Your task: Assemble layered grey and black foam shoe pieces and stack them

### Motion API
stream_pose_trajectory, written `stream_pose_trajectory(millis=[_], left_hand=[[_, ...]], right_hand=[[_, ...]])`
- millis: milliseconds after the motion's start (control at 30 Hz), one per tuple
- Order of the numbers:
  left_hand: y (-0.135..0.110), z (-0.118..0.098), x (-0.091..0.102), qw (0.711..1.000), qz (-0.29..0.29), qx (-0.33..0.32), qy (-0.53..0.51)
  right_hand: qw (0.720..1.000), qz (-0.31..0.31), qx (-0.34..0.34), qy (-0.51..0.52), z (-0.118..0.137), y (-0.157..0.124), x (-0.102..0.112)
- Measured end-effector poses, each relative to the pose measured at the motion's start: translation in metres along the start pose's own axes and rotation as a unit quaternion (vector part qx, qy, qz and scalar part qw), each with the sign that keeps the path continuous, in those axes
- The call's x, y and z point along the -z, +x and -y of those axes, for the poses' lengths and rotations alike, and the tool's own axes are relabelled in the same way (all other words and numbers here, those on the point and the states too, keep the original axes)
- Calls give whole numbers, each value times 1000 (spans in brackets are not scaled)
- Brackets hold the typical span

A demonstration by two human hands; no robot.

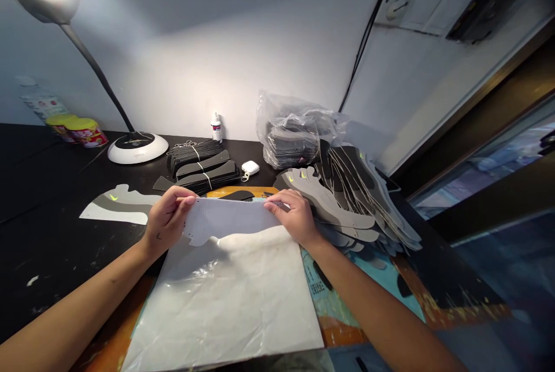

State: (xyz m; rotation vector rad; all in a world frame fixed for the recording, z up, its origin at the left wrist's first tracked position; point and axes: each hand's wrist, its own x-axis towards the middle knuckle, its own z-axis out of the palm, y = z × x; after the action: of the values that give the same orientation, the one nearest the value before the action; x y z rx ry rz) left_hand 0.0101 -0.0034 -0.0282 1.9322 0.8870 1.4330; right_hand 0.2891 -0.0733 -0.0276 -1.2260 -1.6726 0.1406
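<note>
Between my two hands a pale grey-white cut piece (234,219), with one straight edge and one wavy edge, is held up by its straight top edge. My left hand (169,219) pinches its left end; my right hand (297,216) pinches its right end. Below it lies a wrinkled white sheet (243,297) with a shiny surface. To the left rests a similar wavy cut piece (124,204) in white and grey with a yellow-green mark. Right of my right hand, several grey cut pieces (329,201) overlap in a spread pile.
Bundles of dark strips (208,175) tied with bands lie behind my hands, near a small white case (250,168) and a small white bottle (216,127). A plastic bag (295,135) holds more dark pieces. The lamp base (137,148) and red-yellow cans (87,132) stand left.
</note>
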Motion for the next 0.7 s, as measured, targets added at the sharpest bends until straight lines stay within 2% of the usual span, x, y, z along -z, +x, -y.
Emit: stream_pose_trajectory(millis=[100, 167, 267, 333, 400, 500, 633, 700], left_hand=[[4, -1, 5, 998, 23, -53, 28], [10, -2, 8, 987, 42, -137, 72], [18, 0, 12, 945, 56, -290, 141], [21, 3, 13, 920, 45, -351, 170], [20, 7, 13, 909, 3, -374, 187], [17, 11, 11, 908, -50, -373, 182], [13, 12, 7, 919, -42, -360, 159], [12, 11, 5, 922, -34, -356, 149]], right_hand=[[1000, -14, 23, -13, 4, 0, 4], [998, -28, 44, -43, 7, 0, 7], [989, -62, 88, -104, 9, -3, 11], [976, -77, 135, -153, 7, -5, 10], [959, -64, 180, -207, 2, -7, 8], [941, -16, 214, -260, -4, -8, 5], [943, 9, 205, -262, -4, -7, 4], [941, 44, 217, -255, -1, -6, 3]])
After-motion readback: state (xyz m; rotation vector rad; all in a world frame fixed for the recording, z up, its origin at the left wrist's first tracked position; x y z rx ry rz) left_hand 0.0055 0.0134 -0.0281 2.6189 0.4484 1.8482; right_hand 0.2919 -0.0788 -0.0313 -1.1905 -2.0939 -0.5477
